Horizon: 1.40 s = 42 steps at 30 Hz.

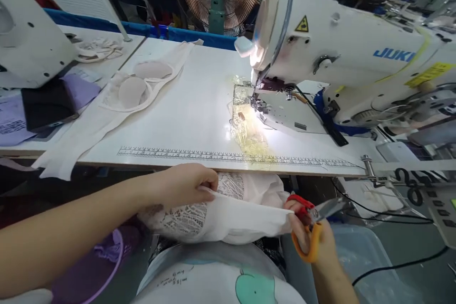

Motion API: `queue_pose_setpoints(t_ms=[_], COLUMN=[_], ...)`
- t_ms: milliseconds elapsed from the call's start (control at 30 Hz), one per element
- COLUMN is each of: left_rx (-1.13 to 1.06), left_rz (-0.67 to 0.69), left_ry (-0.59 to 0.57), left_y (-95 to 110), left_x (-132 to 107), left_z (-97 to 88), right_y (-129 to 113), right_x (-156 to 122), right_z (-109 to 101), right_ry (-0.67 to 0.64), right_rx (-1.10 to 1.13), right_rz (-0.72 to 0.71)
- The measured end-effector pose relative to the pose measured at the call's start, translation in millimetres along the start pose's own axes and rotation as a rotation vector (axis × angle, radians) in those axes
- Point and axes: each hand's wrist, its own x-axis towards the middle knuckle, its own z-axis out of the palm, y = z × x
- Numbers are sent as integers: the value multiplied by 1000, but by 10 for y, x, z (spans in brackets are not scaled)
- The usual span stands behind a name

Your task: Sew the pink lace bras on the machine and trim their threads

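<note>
Over my lap, just below the table edge, lies a white bra with lace on its cups. My left hand pinches its upper edge between thumb and fingers. In my right hand is a pair of scissors with one red and one orange handle loop, blades pointing right, away from the cloth. The fingertips of that same hand also pinch the right end of the bra's band, so the edge is stretched between both hands.
A JUKI sewing machine with its lamp lit stands at the right of the white table. Another bra lies at the left, near a black phone. A printed ruler runs along the front edge. A clear bin stands below right.
</note>
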Motion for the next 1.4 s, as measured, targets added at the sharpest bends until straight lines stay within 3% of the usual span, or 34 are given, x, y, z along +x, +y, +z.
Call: queue_pose_setpoints(t_ms=[100,233,400,600,733,900,1100,1267,1400], left_rx=[-68,-239,-328,-285,-384,-460,-445,-298,-238], left_rz=[2,15,83,148,202,168,60,-105,-96], left_ry=[-18,-59,-55,18,21,-37,25,51,111], left_y=[-120,-214,-212,-200,-176,-171,-231,-159,-107], left_x=[169,163,76,80,66,64,119,171,192], left_z=[122,154,116,149,155,155,210,172,172], right_y=[113,141,69,31,64,83,59,63,21], right_x=[13,-19,31,91,37,-15,52,143,239], right_z=[-48,-136,-182,-163,-169,-176,-117,-72,-57], right_ry=[16,14,-57,-27,-39,-45,-7,13,0], right_rx=[-8,-7,34,17,46,70,93,112,141], right_rz=[22,30,11,-37,-8,50,67,196,228])
